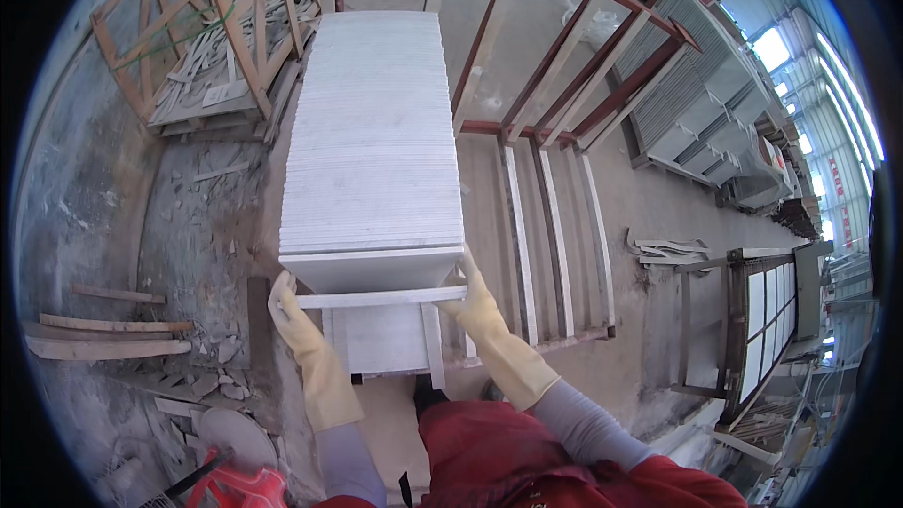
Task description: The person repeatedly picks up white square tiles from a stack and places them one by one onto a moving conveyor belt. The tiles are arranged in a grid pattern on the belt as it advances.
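A long row of thin pale grey slabs (372, 132), stacked upright face to face, stretches away from me. Just in front of its near end is a single slab, seen as a narrow white edge (381, 298). My left hand (286, 299), in a yellow rubber glove, grips this slab's left end. At its right end, my right hand (470, 296), gloved alike, has its fingers closed round the edge. Some fingers of both hands are hidden behind the slab. Below the edge a pale flat panel (388, 339) shows, with a light upright strip beside it.
A red-brown metal rack with pale bars (522, 235) stands right of the row. Wooden crating (212, 28) with scrap strips is at far left. Broken pieces (226, 348) litter the floor left. A red plastic stool (240, 487) is lower left; stacked slabs (701, 85) stand far right.
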The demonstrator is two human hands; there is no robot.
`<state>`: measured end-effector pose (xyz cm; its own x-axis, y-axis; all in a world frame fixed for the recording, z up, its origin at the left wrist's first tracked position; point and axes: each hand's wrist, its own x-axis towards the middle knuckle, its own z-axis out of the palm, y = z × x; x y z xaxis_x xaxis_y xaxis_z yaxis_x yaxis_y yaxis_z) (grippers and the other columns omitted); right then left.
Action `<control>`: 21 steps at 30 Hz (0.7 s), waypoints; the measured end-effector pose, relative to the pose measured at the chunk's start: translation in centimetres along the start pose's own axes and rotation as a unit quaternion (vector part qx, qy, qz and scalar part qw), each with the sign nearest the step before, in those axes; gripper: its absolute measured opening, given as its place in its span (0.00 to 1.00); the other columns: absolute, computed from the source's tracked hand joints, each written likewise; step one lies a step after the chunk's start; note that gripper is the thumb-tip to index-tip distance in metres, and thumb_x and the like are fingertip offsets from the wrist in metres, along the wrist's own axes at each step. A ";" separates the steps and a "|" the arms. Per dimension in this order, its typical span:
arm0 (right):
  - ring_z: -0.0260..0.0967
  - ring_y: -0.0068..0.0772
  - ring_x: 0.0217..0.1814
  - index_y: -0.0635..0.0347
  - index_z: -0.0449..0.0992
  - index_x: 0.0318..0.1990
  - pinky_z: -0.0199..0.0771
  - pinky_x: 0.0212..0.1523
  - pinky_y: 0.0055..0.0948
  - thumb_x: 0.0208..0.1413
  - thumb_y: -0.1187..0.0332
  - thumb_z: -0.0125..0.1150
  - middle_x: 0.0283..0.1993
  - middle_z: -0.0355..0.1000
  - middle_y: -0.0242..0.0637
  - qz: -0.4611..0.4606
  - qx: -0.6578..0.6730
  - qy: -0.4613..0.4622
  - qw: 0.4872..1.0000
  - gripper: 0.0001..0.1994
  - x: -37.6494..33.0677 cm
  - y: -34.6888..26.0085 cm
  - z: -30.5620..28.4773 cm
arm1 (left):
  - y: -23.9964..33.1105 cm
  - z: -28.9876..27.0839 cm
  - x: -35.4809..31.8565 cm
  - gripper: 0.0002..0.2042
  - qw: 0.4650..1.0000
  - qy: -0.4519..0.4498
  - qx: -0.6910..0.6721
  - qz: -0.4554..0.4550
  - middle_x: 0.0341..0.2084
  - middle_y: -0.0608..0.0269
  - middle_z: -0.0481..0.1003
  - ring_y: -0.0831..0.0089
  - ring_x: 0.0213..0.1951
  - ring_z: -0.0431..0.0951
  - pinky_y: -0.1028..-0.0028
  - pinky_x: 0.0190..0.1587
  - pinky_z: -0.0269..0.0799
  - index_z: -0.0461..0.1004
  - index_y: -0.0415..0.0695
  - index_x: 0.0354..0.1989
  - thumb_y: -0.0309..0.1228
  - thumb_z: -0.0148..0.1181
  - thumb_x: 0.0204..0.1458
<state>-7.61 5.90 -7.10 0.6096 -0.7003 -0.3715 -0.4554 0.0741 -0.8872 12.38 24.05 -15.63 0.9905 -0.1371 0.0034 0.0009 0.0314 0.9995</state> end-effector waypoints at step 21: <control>0.70 0.39 0.53 0.51 0.79 0.44 0.67 0.57 0.32 0.47 0.74 0.60 0.48 0.75 0.39 -0.179 -0.086 -0.108 0.974 0.14 -1.3 11.0 -1.5 | -2.4 -6.6 -6.0 0.09 0.992 -0.001 -0.119 0.028 0.15 0.55 0.72 0.66 0.20 0.72 0.67 0.35 0.71 0.66 0.37 0.20 0.26 0.53 0.50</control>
<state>-14.40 6.53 -15.97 0.8629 -0.4929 -0.1116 -0.2792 -0.2808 -0.9183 7.37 31.36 -18.29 0.9897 -0.1302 0.0595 -0.0220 0.2723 0.9620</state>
